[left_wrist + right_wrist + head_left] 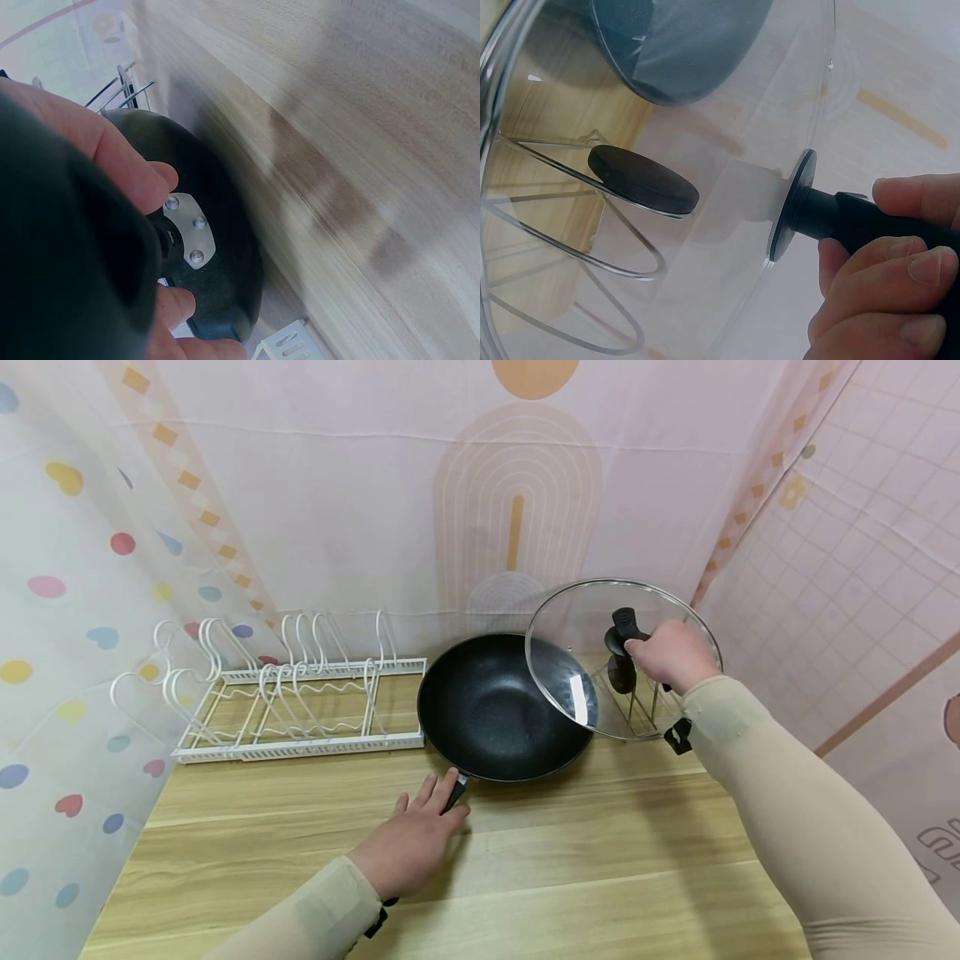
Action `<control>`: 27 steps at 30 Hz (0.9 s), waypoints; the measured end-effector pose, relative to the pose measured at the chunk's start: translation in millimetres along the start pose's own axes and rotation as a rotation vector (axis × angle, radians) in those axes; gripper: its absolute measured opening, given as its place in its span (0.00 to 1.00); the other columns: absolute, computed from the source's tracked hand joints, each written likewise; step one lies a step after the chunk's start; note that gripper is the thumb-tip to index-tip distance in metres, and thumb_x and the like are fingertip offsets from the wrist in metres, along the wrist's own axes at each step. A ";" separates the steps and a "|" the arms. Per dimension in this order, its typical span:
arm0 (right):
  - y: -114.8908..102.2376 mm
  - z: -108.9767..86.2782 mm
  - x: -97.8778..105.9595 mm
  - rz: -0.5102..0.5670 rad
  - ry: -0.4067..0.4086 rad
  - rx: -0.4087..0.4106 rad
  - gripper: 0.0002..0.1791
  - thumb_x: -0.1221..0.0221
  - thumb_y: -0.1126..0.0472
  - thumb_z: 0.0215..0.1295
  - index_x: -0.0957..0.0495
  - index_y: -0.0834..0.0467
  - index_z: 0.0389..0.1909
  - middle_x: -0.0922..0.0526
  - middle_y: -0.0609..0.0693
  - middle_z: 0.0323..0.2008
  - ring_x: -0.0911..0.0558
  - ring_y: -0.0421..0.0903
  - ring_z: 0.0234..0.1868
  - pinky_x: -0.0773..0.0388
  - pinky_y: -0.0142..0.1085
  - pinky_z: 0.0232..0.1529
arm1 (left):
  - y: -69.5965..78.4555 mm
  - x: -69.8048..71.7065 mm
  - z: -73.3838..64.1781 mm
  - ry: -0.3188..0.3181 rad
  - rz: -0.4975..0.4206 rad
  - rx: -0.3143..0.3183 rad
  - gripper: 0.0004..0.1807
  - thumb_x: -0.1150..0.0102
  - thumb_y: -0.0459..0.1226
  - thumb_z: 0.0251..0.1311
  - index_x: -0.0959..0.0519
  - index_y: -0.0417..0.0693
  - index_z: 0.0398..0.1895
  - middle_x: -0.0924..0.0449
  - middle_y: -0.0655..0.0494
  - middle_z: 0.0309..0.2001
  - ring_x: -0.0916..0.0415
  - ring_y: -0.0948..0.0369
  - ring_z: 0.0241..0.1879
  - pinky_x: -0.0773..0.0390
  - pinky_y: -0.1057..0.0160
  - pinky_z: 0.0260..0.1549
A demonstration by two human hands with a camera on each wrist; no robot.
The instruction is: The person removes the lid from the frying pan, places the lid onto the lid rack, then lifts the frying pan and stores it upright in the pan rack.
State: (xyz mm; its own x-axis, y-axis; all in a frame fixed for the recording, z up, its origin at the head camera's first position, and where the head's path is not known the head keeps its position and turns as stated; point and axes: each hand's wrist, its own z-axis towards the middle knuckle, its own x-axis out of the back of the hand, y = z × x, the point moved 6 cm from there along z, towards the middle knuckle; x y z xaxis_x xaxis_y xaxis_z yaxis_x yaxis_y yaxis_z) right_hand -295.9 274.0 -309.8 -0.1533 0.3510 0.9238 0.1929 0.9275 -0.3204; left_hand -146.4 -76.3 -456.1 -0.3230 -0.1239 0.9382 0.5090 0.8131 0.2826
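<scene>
A black wok [502, 710] sits on the wooden table, its handle [454, 795] toward the front. My left hand [412, 839] holds that handle near its base, with fingers spread on one side and the thumb on the other. From the left wrist, fingertips [156, 187] lie close to the riveted metal plate [191, 229] that joins handle and wok. To the right, my right hand [675, 653] grips the black handle [840, 217] of a clear glass lid [558, 635]. The lid is raised and tilted, overlapping the wok's right side in the head view.
A white wire rack [300, 745] with several upright loops stands left of the wok. Behind the lid is a smaller wire rack [570, 259] bearing a dark oval piece [643, 180]. Patterned curtains [337, 510] hang behind the table [570, 868] and at both sides.
</scene>
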 end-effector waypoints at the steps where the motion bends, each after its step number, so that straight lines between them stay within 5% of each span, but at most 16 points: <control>1: 0.3 -0.4 0.6 0.008 0.003 0.002 0.31 0.52 0.40 0.77 0.20 0.67 0.46 0.17 0.67 0.50 0.19 0.61 0.45 0.21 0.51 0.44 | -0.1 -0.2 0.1 0.000 0.001 -0.001 0.27 0.55 0.28 0.73 0.26 0.48 0.73 0.54 0.38 0.85 0.50 0.32 0.81 0.34 0.25 0.67; 6: 2.4 -0.6 3.0 0.013 0.014 0.020 0.29 0.51 0.41 0.77 0.21 0.66 0.42 0.18 0.65 0.45 0.19 0.59 0.41 0.22 0.48 0.40 | -0.3 -0.5 0.2 0.004 0.005 -0.007 0.27 0.55 0.28 0.74 0.26 0.48 0.73 0.54 0.37 0.85 0.50 0.32 0.81 0.33 0.25 0.66; 13: 6.0 -0.9 3.9 -0.004 -0.005 0.005 0.36 0.52 0.39 0.77 0.23 0.72 0.55 0.19 0.71 0.53 0.18 0.62 0.44 0.20 0.52 0.43 | 0.2 0.2 -0.5 0.001 0.000 -0.006 0.27 0.56 0.28 0.74 0.26 0.48 0.74 0.54 0.38 0.85 0.50 0.32 0.81 0.34 0.25 0.67; 20: 8.2 -2.0 6.2 0.025 -0.001 0.007 0.37 0.51 0.40 0.78 0.26 0.75 0.59 0.21 0.73 0.56 0.19 0.63 0.46 0.20 0.54 0.48 | 0.3 0.2 -0.6 0.002 0.004 -0.007 0.27 0.55 0.29 0.74 0.26 0.48 0.74 0.54 0.37 0.85 0.50 0.32 0.81 0.33 0.25 0.66; 27: 11.5 -3.8 7.3 0.065 -0.026 0.007 0.31 0.51 0.41 0.79 0.23 0.70 0.47 0.18 0.63 0.41 0.19 0.58 0.39 0.22 0.48 0.43 | 0.4 0.7 -0.5 0.001 -0.001 -0.003 0.27 0.56 0.28 0.74 0.26 0.48 0.74 0.54 0.38 0.85 0.51 0.32 0.81 0.34 0.25 0.67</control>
State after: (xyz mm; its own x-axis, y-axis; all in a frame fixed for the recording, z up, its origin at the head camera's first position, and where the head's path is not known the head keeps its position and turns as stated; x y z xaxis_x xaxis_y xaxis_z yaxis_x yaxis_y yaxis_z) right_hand -291.1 286.7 -306.0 -0.1660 0.4140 0.8950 0.1966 0.9033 -0.3813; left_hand -146.0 -76.3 -455.2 -0.3225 -0.1251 0.9383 0.5113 0.8112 0.2839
